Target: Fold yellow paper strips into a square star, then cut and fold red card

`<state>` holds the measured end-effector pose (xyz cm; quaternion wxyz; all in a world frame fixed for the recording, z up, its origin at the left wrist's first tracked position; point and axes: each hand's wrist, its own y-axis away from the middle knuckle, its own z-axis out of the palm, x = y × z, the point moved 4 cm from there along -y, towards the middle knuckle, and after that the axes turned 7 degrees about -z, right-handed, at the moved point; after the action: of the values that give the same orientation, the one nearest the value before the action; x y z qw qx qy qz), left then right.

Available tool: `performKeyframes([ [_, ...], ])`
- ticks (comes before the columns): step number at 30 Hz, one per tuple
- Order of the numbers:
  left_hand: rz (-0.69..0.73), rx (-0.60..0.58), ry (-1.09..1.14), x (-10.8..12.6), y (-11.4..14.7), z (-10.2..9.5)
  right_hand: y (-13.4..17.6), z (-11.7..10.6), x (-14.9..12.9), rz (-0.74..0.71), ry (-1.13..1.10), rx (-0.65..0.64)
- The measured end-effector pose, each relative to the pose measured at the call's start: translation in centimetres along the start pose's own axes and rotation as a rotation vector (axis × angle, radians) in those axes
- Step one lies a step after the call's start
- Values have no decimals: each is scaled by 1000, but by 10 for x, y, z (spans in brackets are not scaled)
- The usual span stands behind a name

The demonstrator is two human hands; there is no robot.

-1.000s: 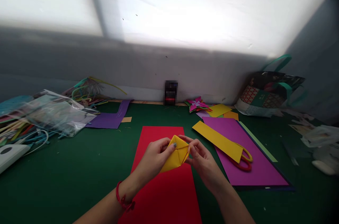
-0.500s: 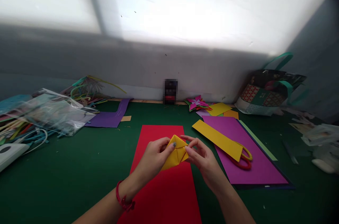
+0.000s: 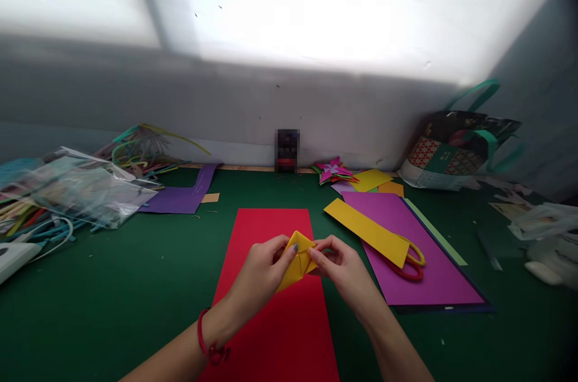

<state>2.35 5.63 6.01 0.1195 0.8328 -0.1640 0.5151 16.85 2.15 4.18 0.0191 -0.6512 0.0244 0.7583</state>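
A folded piece of yellow paper [image 3: 294, 268] with creases and a pointed top is held up over a sheet of red paper [image 3: 275, 334]. My left hand [image 3: 264, 264] grips its left side, thumb across the front and fingers behind. On the right edge, my right hand [image 3: 338, 261] pinches the paper between thumb and index finger. The fingers behind the paper are partly hidden. A red cord bracelet [image 3: 210, 343] circles the left wrist.
Right of the red sheet, a yellow strip [image 3: 365, 231] partly covers scissors [image 3: 415, 274] on purple paper [image 3: 433, 280]. Folded paper stars [image 3: 333, 171] lie at the back. Plastic bags and pipe cleaners [image 3: 149, 150] crowd the left; a patterned bag [image 3: 451, 153] stands back right.
The fingers of my right hand have closed in on the yellow paper's right edge and now pinch it. My left hand keeps its hold. The whole view has shifted slightly.
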Motion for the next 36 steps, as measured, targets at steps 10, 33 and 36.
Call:
performKeyframes([
  [10, 6, 6, 23, 1, 1, 0, -4, -4, 3, -73, 120, 88],
  [33, -100, -171, 168, -8, -5, 0, 2, 12, 3, -167, 181, 155],
  [36, -121, -191, 238, -11, -7, 1, 4, 16, 2, -181, 166, 174],
])
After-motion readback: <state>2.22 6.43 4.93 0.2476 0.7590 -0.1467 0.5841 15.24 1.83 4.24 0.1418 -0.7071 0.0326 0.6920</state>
